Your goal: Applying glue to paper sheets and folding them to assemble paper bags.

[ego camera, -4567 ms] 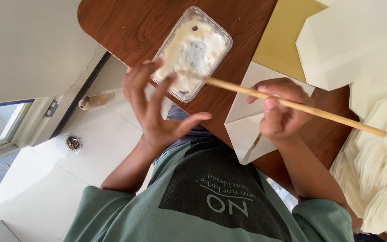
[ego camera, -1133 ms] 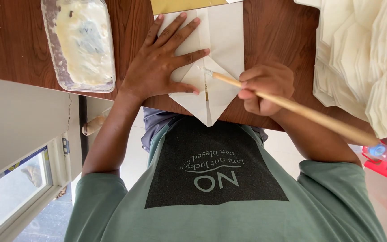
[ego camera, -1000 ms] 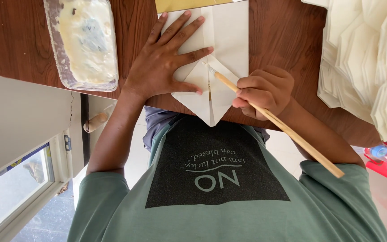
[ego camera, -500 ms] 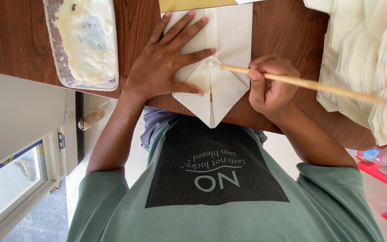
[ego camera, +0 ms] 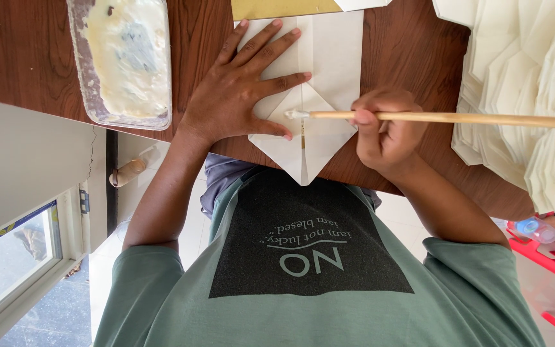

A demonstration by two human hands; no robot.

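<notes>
The left hand (ego camera: 242, 96) lies flat with fingers spread, pinning the folded white paper (ego camera: 309, 96) to the brown table (ego camera: 412, 71) so it cannot slide, while the right hand (ego camera: 383, 132) pinches a wooden brush (ego camera: 444, 117), its tip touching the paper's centre seam, a tray of whitish paste (ego camera: 123, 61) standing beside the left hand.

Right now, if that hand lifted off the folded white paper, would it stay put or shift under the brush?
The folded paper looks thin and light, so it would probably slide or spring open once the left hand stops pinning it. Its pointed end overhangs the table edge, so it may droop there. The brush could drag it.
</notes>
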